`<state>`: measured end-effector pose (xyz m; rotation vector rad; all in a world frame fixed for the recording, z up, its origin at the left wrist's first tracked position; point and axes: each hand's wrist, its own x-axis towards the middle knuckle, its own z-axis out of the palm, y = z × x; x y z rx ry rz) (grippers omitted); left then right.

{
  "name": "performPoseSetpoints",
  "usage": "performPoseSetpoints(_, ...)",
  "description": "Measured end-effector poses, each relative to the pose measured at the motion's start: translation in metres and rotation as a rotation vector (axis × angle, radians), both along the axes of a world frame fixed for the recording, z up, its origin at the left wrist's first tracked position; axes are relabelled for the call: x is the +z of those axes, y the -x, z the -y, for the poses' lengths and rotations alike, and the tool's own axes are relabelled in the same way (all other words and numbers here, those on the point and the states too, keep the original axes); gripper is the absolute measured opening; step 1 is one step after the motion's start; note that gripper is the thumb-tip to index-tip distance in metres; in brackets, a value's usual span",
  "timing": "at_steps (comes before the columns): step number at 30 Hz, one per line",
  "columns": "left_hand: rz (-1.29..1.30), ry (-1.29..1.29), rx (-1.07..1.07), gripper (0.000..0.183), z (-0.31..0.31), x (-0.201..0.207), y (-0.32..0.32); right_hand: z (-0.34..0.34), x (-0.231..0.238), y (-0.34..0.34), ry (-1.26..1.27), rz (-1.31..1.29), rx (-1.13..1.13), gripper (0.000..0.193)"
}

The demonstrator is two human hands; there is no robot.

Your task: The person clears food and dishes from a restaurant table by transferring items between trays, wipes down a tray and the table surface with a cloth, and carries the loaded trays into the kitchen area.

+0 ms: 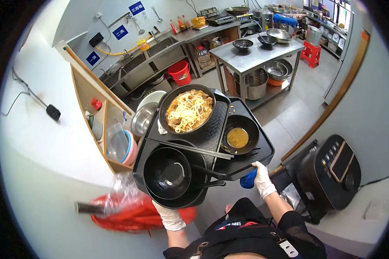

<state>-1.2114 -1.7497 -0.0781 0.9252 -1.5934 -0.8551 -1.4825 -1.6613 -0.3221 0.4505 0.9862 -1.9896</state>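
Observation:
Both my hands wear white gloves and carry two overlapping black trays. My left hand (169, 216) supports the left tray (216, 125) at its near edge, its fingers hidden underneath. My right hand (262, 180) grips the near corner of the right tray (263, 149) along with a bunched blue cloth (248, 179). On the left tray, a black bowl of noodles (190, 108) stands at the far end. Stacked black bowls (167, 173) sit nearer me, with black spoons (212, 184) sticking out. Chopsticks (190, 148) lie across the trays. Another black bowl (237, 134) on the right tray holds some brown broth.
Ahead, a steel table (255, 54) carries bowls and pans, with pots below. Steel sinks (145, 58) line the left wall near a red bucket (179, 72). Wooden shelving (101, 121) stands left, a black appliance (333, 172) right. A red bag (134, 213) lies lower left.

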Motion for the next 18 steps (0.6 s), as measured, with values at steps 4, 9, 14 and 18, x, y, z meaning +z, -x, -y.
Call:
performPoseSetpoints(4,-0.09,-0.06,0.036,0.03,0.04,0.004,0.019,0.036,0.011,0.024,-0.055,-0.021,-0.028,0.012)
performPoseSetpoints(9,-0.132,-0.069,0.066,0.025,0.081,0.0,0.047,0.075,0.018,0.064,-0.02,-0.038,0.041,0.013)
performPoseSetpoints(14,0.293,0.004,0.232,0.021,0.116,-0.014,0.042,0.132,-0.015,0.104,-0.067,-0.101,0.072,0.013)
performPoseSetpoints(18,0.379,0.011,0.315,0.019,0.141,-0.023,0.042,0.181,-0.018,0.137,-0.045,-0.149,0.12,0.011)
